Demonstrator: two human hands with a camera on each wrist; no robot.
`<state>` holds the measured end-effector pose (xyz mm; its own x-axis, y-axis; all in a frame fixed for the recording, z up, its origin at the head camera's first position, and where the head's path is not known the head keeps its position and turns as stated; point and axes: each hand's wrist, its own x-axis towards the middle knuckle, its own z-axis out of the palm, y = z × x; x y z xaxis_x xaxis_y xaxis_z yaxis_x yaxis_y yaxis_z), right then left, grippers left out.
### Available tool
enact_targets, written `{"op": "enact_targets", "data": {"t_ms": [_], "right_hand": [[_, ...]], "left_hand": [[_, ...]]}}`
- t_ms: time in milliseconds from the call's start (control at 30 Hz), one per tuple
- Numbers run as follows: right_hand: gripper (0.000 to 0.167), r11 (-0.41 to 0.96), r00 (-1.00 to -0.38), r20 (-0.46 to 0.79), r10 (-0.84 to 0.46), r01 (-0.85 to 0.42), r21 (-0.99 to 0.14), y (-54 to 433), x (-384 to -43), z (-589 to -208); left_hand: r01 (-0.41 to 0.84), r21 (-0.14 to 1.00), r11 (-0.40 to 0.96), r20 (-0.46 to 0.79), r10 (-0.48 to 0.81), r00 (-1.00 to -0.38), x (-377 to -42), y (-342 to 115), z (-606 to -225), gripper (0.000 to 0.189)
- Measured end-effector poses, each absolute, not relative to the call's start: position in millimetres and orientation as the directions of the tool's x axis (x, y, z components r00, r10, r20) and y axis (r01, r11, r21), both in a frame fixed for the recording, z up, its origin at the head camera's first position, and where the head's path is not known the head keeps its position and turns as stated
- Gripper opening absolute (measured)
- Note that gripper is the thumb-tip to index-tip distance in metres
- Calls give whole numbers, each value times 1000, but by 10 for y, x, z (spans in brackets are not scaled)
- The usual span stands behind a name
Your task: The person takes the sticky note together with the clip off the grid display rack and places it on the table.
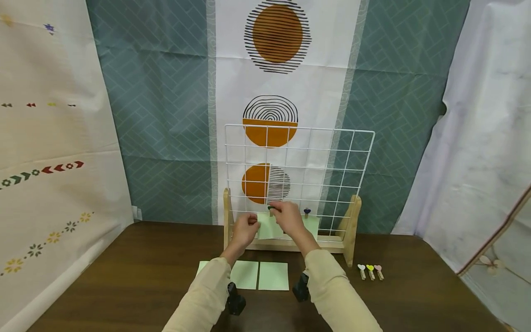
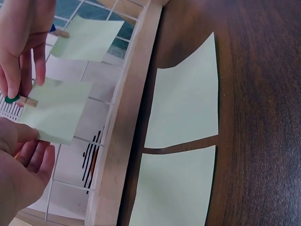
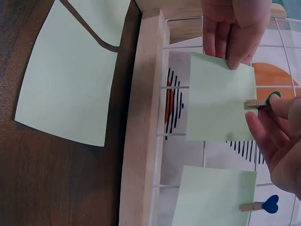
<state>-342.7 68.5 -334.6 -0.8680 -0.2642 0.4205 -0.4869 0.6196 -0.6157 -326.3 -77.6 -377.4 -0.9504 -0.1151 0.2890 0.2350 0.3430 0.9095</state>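
Observation:
A pale green paper square lies against the white wire grid, low on its near side. My left hand pinches the paper's left edge between thumb and fingers. At its top edge my right hand pinches a small wooden clothespin with a green head, its jaws over the paper's edge. To the right, a second green paper hangs on the grid from a clothespin with a blue heart; the right arm partly covers it in the head view.
More green paper squares lie in a row on the dark wooden table. Three heart clothespins, white, yellow and pink, lie at the right. The grid stands in a wooden base before a patterned curtain.

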Motion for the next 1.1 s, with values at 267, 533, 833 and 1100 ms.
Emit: {"op": "enact_targets", "data": {"t_ms": [267, 533, 833, 1100], "right_hand": [[22, 647, -848, 468, -248, -505, -571, 663, -3475, -3357], [16, 661, -789, 566, -240, -560, -500, 668, -3494, -3392], [13, 634, -803, 583, -124, -516, -576, 680, -3441, -3476], [15, 556, -835, 549, -49, -479, -680, 713, -3414, -3398]], "left_hand": [[247, 909, 337, 314, -161, -936, -3298, -783, -3795, 11], [225, 913, 341, 298, -179, -938, -3300, -798, -3803, 11], [227, 916, 330, 296, -173, -939, -3248, -777, -3818, 10], [258, 916, 307, 316, -156, -936, -3223, -760, -3793, 9]]}}
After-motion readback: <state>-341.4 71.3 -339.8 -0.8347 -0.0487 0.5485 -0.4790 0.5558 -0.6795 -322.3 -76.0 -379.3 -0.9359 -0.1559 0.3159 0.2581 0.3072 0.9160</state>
